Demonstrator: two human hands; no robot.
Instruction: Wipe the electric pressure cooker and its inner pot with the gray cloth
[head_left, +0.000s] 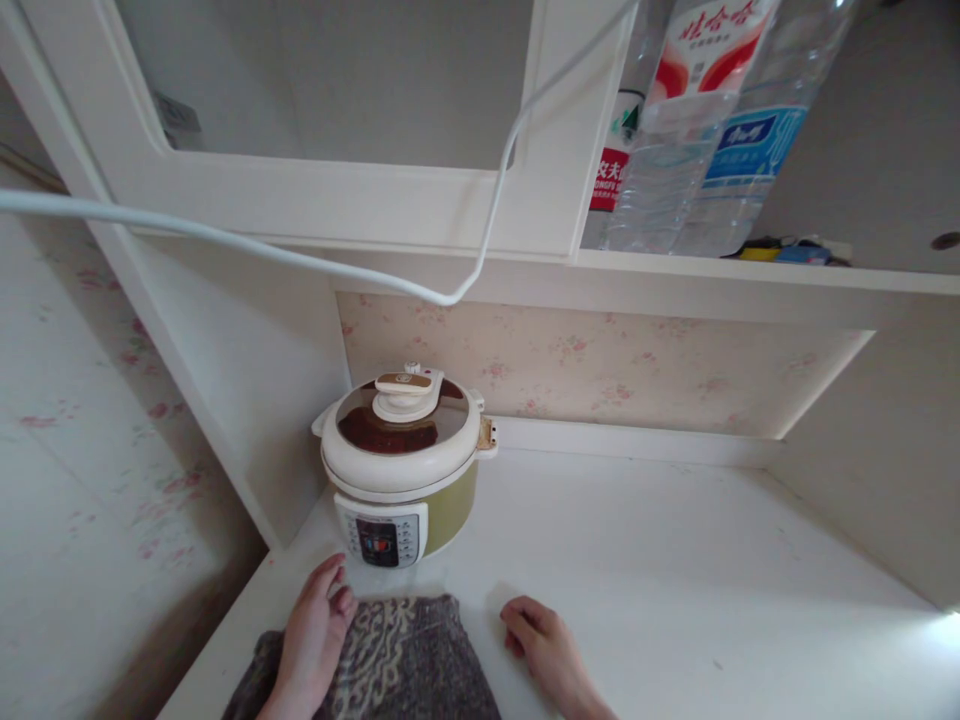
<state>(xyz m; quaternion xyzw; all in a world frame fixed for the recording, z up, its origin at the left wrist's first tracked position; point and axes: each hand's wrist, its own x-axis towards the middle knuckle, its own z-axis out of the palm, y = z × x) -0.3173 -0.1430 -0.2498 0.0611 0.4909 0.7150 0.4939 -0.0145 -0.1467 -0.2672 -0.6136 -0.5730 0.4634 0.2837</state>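
Observation:
A grey-brown cloth (416,660) with a pale scroll pattern lies at the front of the white surface, its lower part cut off by the frame. My left hand (315,630) rests over its left side, thumb and forefinger apart, with nothing visible between them. To the right of the cloth and apart from it, my right hand (544,645) is loosely curled by the white surface, and I see nothing in it. Just beyond the cloth stands an electric pressure cooker (450,510), green and white with a brown-tinted lid, its button panel turned toward me.
A white cable (300,262) hangs across the view in front of the cabinet door frame (360,200). Plastic water bottles (697,120) stand on the upper shelf (750,270). Side panels (255,380) and a floral-papered back wall (570,360) enclose the white counter (675,580).

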